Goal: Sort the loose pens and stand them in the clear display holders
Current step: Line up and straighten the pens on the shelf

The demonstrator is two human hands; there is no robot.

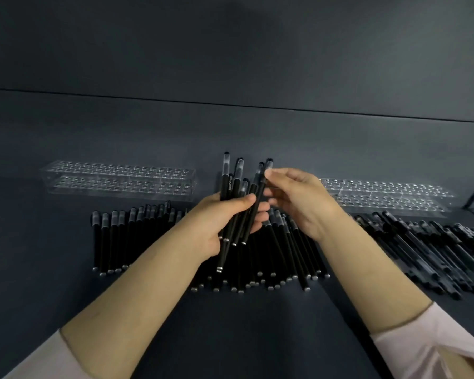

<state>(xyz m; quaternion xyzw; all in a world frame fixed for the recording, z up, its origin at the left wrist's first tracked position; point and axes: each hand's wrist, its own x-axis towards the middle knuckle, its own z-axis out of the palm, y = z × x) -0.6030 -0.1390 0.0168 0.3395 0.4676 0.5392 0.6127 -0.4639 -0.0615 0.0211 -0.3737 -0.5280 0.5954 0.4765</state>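
The left hand [219, 222] grips a bundle of slim black frosted-capped pens [229, 187]; the right hand [298, 198] pinches one's cap [268, 164]. Below, loose pens [115, 236] cover the dark desk [230, 337], before a clear perforated left holder [118, 179] and right holder [389, 198].

White lettering on one held pen [229, 187] is too blurred to read.

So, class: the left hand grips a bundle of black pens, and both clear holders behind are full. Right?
No: the head view shows the left clear holder and right clear holder empty. The left hand does grip the bundle of black pens.
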